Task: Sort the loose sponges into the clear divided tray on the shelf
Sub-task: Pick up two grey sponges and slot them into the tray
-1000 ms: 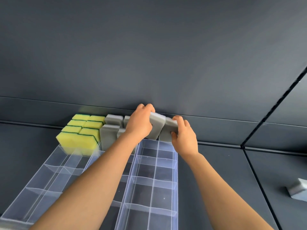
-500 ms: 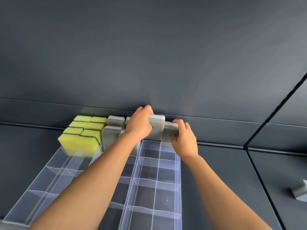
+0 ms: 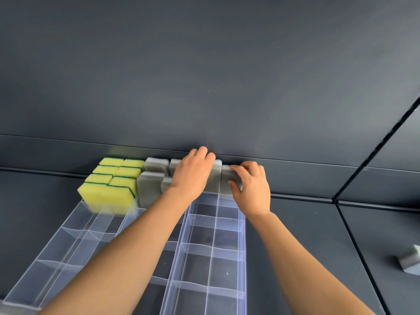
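Observation:
Clear divided trays (image 3: 242,226) lie on the dark shelf, running away from me. At the far end of the right tray, two grey sponges stand upright side by side. My left hand (image 3: 193,176) grips the top of the left grey sponge (image 3: 215,178). My right hand (image 3: 251,189) holds the right grey sponge (image 3: 227,176) with fingers over its top and thumb on its front. Several yellow-and-green sponges (image 3: 106,192) fill the far-left compartments, with more grey sponges (image 3: 150,185) beside them.
One loose grey sponge (image 3: 409,261) lies on the shelf at the far right edge. The dark back wall (image 3: 204,87) rises right behind the trays. A black seam (image 3: 354,242) divides the shelf panels right of the trays.
Both grey sponges went from tilted to upright and sank into the far compartments of the right tray. Both hands stayed on them. The view shifted slightly left.

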